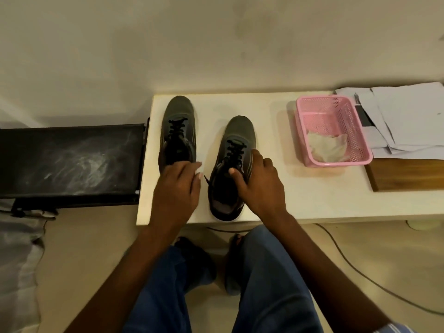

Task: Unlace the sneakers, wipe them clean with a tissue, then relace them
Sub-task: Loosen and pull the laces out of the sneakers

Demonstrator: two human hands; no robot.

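Two dark grey sneakers with black laces stand on a cream table (pixel 300 200), toes pointing away from me. The left sneaker (pixel 179 121) sits farther back; its heel is hidden under my left hand (pixel 176 188), whose fingers are spread and hold nothing. The right sneaker (pixel 236 145) stands nearer the front edge. My right hand (pixel 258 182) grips its collar, thumb inside the opening. A loose black lace end (pixel 207 180) hangs beside that shoe. A crumpled white tissue (pixel 328 146) lies in a pink basket (pixel 355 131) to the right.
White papers (pixel 408 116) are stacked at the back right, over a brown wooden board (pixel 408 175). A black surface (pixel 69 159) adjoins the table's left side. My legs in blue jeans (pixel 269 284) are below the front edge, and a cable (pixel 360 272) runs across the floor.
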